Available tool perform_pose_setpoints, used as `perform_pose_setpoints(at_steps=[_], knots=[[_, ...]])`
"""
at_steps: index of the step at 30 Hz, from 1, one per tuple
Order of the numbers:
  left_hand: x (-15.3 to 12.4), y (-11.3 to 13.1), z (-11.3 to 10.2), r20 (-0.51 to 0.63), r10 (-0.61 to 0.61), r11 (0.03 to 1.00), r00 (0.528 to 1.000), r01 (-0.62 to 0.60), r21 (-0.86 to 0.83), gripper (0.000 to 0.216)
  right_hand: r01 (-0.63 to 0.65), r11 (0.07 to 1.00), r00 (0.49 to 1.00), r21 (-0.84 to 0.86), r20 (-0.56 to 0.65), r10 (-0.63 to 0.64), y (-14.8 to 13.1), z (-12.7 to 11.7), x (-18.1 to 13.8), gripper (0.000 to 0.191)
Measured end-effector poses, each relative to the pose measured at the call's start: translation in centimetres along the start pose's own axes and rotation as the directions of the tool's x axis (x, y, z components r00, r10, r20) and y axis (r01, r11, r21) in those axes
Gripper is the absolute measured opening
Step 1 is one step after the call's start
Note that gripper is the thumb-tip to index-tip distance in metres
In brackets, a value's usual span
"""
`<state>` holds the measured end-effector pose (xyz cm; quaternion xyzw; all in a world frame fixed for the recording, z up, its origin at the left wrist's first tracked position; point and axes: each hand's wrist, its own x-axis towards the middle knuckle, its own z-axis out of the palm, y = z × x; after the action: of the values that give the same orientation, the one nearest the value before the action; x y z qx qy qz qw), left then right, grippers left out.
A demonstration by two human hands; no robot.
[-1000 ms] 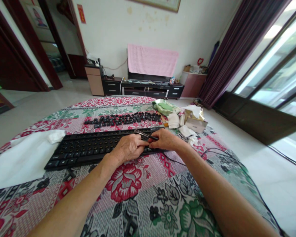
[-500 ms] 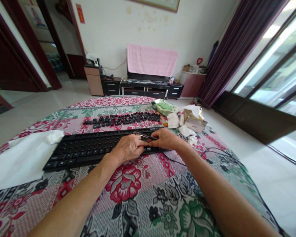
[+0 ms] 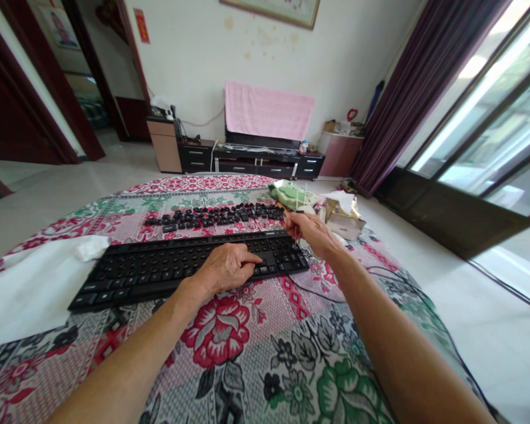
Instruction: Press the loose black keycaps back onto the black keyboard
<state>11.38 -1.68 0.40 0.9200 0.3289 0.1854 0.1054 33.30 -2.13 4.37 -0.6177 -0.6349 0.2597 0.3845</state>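
Note:
A black keyboard (image 3: pixel 136 268) lies across the patterned tablecloth, many of its keys taken off and the lower rows still carrying some caps. My left hand (image 3: pixel 227 265) rests on its right half, index finger stretched out onto the keys and the other fingers curled, with nothing visible in it. Above the keyboard's right end, my right hand (image 3: pixel 311 232) pinches a slim metal tool (image 3: pixel 296 240), held roughly upright. The tool's exact kind is too blurred to tell. Behind the keyboard lie loose black keycaps (image 3: pixel 212 217) in a long strip.
White paper (image 3: pixel 30 288) and a crumpled tissue (image 3: pixel 92 247) lie left of the keyboard. At the back right are a green packet (image 3: pixel 291 194) and an open box (image 3: pixel 344 221). A black cable (image 3: pixel 401 275) runs over the table's right side.
My right hand has lifted off the keys and moved slightly right and up, and its tool has swung from lying flat to upright. My left hand stays on the keyboard.

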Motion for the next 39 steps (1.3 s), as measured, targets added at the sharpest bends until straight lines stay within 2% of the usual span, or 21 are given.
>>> perform_pose_setpoints(at_steps=[2,5,9,13,21,24,28,31,34,39], knots=[[0.0,0.0,0.0,0.005,-0.005,1.0,1.0,0.005,0.009,0.031,0.041,0.999,0.999,-0.022,0.016,-0.041,-0.3,-0.6,-0.2,0.039],[0.0,0.1,-0.1,0.016,-0.004,1.0,1.0,0.004,0.028,0.031,0.035,0.996,0.987,-0.085,0.159,-0.021,-0.9,-1.7,-1.0,0.036],[-0.1,0.2,-0.2,0.027,-0.005,0.999,1.0,0.003,0.053,0.031,0.042,0.999,0.921,-0.025,0.389,-0.029,-1.0,-3.0,-1.6,0.027],[-0.1,0.1,-0.2,0.022,-0.003,0.998,1.0,0.002,0.063,0.031,-0.002,1.0,0.867,0.018,0.498,-0.007,-0.3,-3.3,-1.5,0.025],[0.0,0.2,-0.1,0.012,0.002,0.997,1.0,-0.003,0.077,0.032,0.057,0.998,0.831,-0.001,0.555,-0.046,0.3,-2.3,-1.3,0.021],[0.0,0.1,-0.1,0.012,0.006,0.996,1.0,-0.006,0.084,0.031,0.124,0.991,0.805,-0.054,0.59,-0.068,0.3,-2.3,-1.3,0.023],[-0.1,0.3,-0.2,0.011,0.01,0.997,1.0,-0.011,0.083,0.03,0.208,0.971,0.824,-0.119,0.557,-0.108,0.3,-2.3,-1.2,0.023],[-0.1,1.0,-0.1,-0.053,0.008,0.996,0.999,-0.003,0.09,0.028,0.211,0.971,0.83,-0.116,0.546,-0.115,0.3,-2.2,-1.3,0.023],[0.0,1.9,0.2,-0.118,0.019,0.994,0.993,-0.006,0.113,0.04,0.215,0.972,0.817,-0.092,0.563,-0.127,0.3,-2.0,-1.3,0.02],[0.2,2.4,0.8,-0.086,0.001,0.988,0.996,0.012,0.152,0.043,0.192,0.981,0.822,-0.034,0.551,-0.142,0.4,-1.7,-1.3,0.018]])
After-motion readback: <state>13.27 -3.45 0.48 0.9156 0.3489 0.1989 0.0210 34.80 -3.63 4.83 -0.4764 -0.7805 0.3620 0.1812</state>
